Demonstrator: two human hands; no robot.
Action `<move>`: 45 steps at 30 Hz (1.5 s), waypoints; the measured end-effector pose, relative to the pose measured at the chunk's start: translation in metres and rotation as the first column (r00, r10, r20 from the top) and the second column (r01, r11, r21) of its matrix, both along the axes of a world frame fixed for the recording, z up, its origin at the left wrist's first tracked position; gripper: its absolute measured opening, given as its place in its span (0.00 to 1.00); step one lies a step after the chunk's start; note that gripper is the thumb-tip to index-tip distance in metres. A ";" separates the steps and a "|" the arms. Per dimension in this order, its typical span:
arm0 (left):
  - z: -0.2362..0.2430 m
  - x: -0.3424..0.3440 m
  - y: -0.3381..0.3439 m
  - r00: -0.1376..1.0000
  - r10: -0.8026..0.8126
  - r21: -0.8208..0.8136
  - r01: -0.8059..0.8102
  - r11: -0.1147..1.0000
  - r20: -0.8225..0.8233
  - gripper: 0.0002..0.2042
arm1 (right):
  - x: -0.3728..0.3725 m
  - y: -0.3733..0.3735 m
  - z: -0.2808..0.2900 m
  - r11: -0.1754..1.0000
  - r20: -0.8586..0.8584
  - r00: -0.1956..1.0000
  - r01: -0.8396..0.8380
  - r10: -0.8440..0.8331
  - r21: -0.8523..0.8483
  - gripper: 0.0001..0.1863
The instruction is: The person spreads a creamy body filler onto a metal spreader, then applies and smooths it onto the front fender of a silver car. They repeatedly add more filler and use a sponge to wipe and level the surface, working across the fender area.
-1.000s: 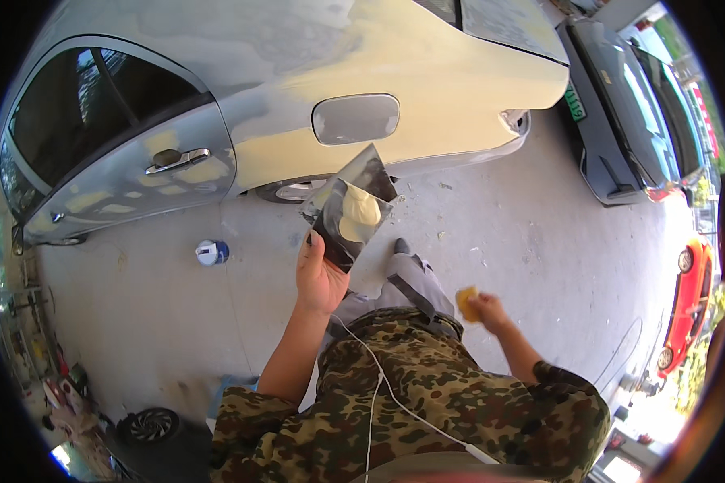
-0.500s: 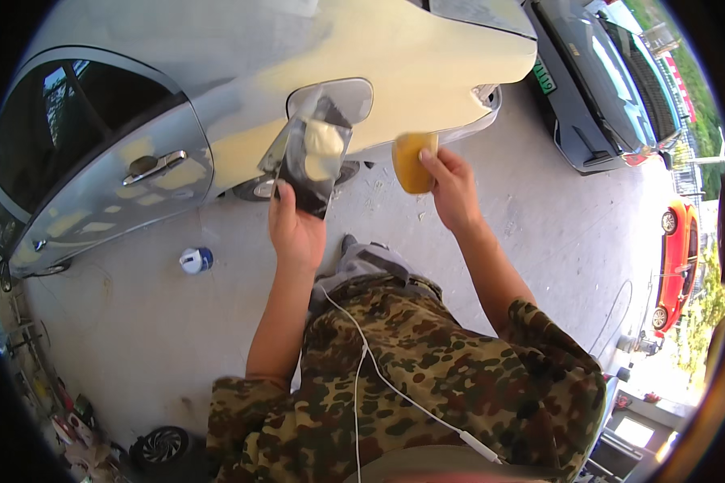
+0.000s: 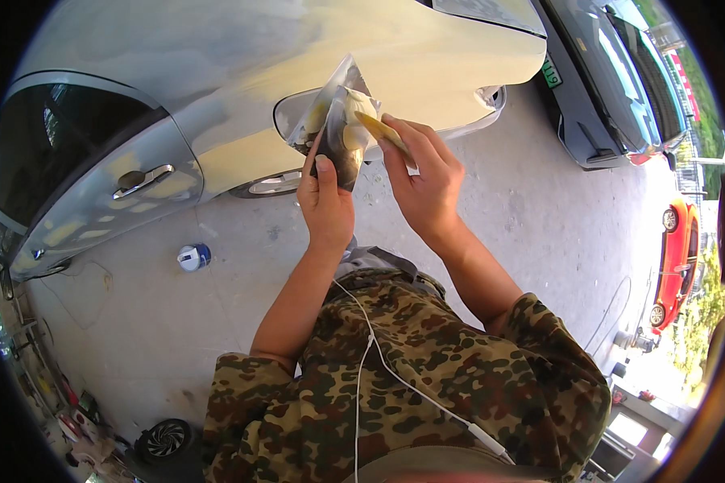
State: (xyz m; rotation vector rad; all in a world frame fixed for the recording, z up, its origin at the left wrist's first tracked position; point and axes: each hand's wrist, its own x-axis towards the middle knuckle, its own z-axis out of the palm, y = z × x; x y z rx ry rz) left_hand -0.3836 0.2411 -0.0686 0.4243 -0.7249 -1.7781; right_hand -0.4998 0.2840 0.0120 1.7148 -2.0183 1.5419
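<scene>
Half a second ago we have the yellow spreader [image 3: 385, 135] upright and well apart from the plates, its flat face in view; now our right grip [image 3: 428, 179] brings it in, tilted and nearly edge-on, over the cream putty [image 3: 362, 103]. Its tip overlaps the putty in our view, though we cannot tell whether the two touch. A second ago this grip is far lower, out beside our hip. The right grip is narrow, pinching the spreader between thumb and fingers.

Our left grip [image 3: 328, 203] is closed on the lower end of the dark plate [image 3: 348, 165], thumb across its face, just as before, with a greyer sheet [image 3: 312, 122] fanned out behind it. The putty sits on the upper part of the dark plate.

Around us, the silver car [image 3: 242, 88], patched with pale yellow, fills the space ahead. The raised plates stand in the way of its fuel flap [image 3: 285, 111], hiding much of it, and the rear wheel [image 3: 274, 186] shows below, left of our wrist. A blue-and-white can [image 3: 193, 258] stands on the grey floor [image 3: 532, 225] to our left; a loose wheel [image 3: 166, 439] lies nearer us. Off to the right are a dark car [image 3: 576, 105] and a red car [image 3: 673, 270].
</scene>
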 end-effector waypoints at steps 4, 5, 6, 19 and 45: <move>0.004 -0.006 0.003 0.974 -0.024 -0.095 0.046 0.994 0.226 0.27 | -0.005 -0.001 0.001 0.999 -0.083 0.996 -0.021 0.024 0.037 0.16; 0.010 -0.006 0.006 0.977 -0.018 -0.077 0.035 0.996 0.213 0.27 | -0.005 0.004 0.007 0.996 -0.003 0.998 -0.066 0.066 0.067 0.15; 0.017 -0.006 0.005 0.980 -0.005 -0.087 0.022 0.996 0.198 0.27 | -0.003 0.013 0.014 0.991 0.088 0.993 -0.092 0.083 0.099 0.15; 0.033 0.121 -0.076 0.985 0.012 -0.100 0.005 0.995 0.170 0.29 | -0.188 -0.064 -0.019 0.782 0.040 0.826 0.515 -0.562 0.351 0.15; 0.006 0.246 -0.143 0.955 -0.259 -0.009 0.263 0.965 0.141 0.30 | -0.146 -0.109 -0.020 0.597 -0.009 0.662 0.680 -0.749 0.425 0.15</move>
